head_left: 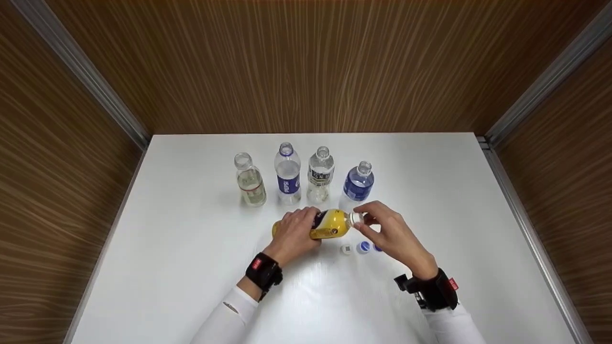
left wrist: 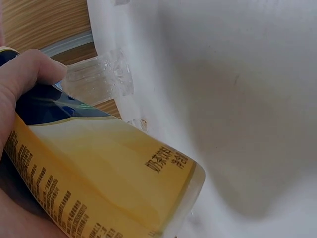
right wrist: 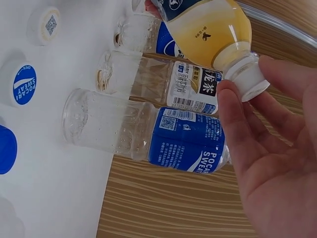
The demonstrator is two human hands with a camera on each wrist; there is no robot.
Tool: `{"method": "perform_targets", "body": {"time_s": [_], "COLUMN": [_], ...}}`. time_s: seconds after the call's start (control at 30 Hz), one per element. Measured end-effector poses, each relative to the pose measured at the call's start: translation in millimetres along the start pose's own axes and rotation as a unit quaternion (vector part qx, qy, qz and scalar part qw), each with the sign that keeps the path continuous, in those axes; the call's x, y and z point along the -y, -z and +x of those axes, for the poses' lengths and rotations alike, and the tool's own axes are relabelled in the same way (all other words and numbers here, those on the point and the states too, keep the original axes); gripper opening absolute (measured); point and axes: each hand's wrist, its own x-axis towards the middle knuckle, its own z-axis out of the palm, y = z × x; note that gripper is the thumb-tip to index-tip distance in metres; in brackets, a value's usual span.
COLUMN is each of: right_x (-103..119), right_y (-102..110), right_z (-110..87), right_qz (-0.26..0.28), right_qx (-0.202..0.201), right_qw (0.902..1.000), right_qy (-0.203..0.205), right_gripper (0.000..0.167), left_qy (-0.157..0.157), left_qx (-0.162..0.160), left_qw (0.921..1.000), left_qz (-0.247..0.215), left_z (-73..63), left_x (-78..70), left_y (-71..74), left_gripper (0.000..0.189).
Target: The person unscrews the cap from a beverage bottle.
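My left hand grips a yellow milk tea bottle around its body and holds it on its side, neck toward the right. Dark blue and cream areas also show on its label in the left wrist view. At the neck, my right hand pinches the white cap between thumb and fingers. On the table below the neck lie a white cap with a square code, a Pocari Sweat cap and a blue cap, partly covered by the right hand in the head view.
Behind the hands, several uncapped bottles stand in a row on the white table: a clear bottle, a Pepsi bottle, a bottle with a black-and-white label and a blue-labelled Pocari Sweat bottle. Wood-grain panels enclose the table.
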Motion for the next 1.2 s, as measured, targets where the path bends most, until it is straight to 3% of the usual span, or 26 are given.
{"method": "perform_targets", "body": {"time_s": [0.1, 0.27, 0.53, 1.03, 1.2], "right_x": [0.3, 0.6, -0.7, -1.9, -1.1], "right_y": [0.0, -1.5, -3.0, -1.7, -2.4], "right_z": [0.4, 0.5, 0.5, -0.3, 0.3], "right_qz": [0.014, 0.022, -0.027, 0.020, 0.002], "right_qx": [0.008, -0.008, -0.042, -0.013, -0.021], "right_qw": [0.9998, 0.9996, 0.9980, 0.9991, 0.9996], "right_qy": [0.010, -0.013, -0.037, 0.035, -0.019], "right_gripper": [0.033, 0.041, 0.022, 0.030, 0.031], "left_qy": [0.000, 0.002, 0.006, -0.012, -0.012], "left_qx": [-0.002, 0.001, 0.007, -0.012, -0.013], "left_qw": [1.0000, 1.0000, 1.0000, 0.9997, 0.9998], "left_qz": [-0.001, 0.001, 0.002, 0.015, 0.013], "left_z": [0.0, 0.1, 0.8, -0.9, -0.7], "left_x": [0.1, -1.3, -1.5, 2.3, 1.9], "left_y": [0.0, -0.2, -0.3, -4.3, -3.9], "left_gripper": [0.064, 0.065, 0.066, 0.068, 0.066]}}
